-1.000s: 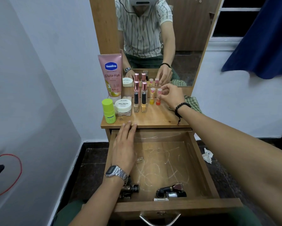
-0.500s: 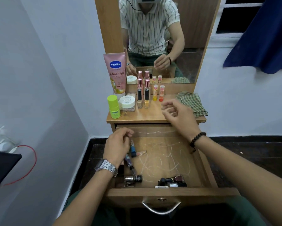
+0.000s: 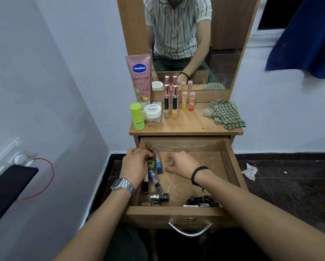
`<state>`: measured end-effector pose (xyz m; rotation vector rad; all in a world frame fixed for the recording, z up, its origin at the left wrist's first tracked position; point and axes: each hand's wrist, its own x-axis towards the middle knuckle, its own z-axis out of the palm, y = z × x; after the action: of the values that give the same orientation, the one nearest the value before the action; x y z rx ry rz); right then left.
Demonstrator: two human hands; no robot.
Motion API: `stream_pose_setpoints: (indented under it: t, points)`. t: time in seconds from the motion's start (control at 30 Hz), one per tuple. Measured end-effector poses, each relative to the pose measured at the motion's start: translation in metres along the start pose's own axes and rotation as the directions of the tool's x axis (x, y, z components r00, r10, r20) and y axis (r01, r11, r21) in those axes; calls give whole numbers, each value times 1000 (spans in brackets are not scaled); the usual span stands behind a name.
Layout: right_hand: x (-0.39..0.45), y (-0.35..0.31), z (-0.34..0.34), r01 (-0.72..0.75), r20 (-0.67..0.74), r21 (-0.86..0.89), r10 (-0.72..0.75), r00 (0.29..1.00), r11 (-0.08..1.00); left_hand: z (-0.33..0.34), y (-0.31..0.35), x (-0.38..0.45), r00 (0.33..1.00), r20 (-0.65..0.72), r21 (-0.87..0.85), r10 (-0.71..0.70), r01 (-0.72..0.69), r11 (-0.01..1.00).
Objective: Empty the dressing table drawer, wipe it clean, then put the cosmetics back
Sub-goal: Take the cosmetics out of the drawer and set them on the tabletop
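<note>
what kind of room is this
Most likely a bedroom or dressing corner at home: a small wooden dressing table with a mirror stands against the wall, cosmetics such as a lotion tube line its top, and its open drawer holds nail polish bottles.

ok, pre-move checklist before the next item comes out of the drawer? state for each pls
1. Drawer pulled fully open: ok.
2. Left hand has a grip on the green bottle: ok, fingers curl round it.
3. Right hand free for a second item: ok, fingers loosely curled, holding nothing.
4. Blue-capped tube clear of the lift: not ok, it lies right against the green bottle.
5. Landing room on the tabletop: ok, bare wood between the lip balms and the checked cloth.
6. Drawer emptied: not ok, nail polish bottles remain at the front.
</note>
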<state>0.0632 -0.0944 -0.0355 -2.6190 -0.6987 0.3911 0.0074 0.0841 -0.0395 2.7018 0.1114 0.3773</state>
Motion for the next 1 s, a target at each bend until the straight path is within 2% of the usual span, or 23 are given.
stream_pose_setpoints:
  t: [0.13,0.3,0.33,0.47,0.53,0.6,0.7,0.83,0.93,1.0]
  points:
    - [21,-21,12,-125,-48,13,125,991,992,-2,3,-4,999,44,54,12,-14,998]
    - [34,-33,20,-223,4,120,224,975,967,-5,-1,-7,997,81,106,-9,1,994]
    - [35,-32,19,-222,-1,98,223,975,970,-6,-1,-6,996,89,110,-13,3,994]
    - [31,-26,13,-153,-34,-170,150,988,973,-9,0,-5,994,106,112,-23,11,994]
    - [24,-23,12,-122,-27,-214,119,993,969,-9,-2,-9,994,105,115,-29,16,993]
    - [17,-17,4,-91,-69,-172,80,994,981,-9,-2,-10,994,107,119,-29,16,993]
    - [8,-8,-21,-25,-193,45,33,981,999,-10,0,-9,994,109,133,-24,9,991]
    - [-3,-4,-71,151,-432,262,-24,902,953,-8,-2,-9,996,89,143,-10,-3,990]
    - [2,7,-118,205,-629,352,69,774,913,-5,-2,-7,998,67,133,0,-9,991]
    - [15,21,-141,175,-681,373,141,718,911,-4,-1,-8,998,55,131,6,-13,991]
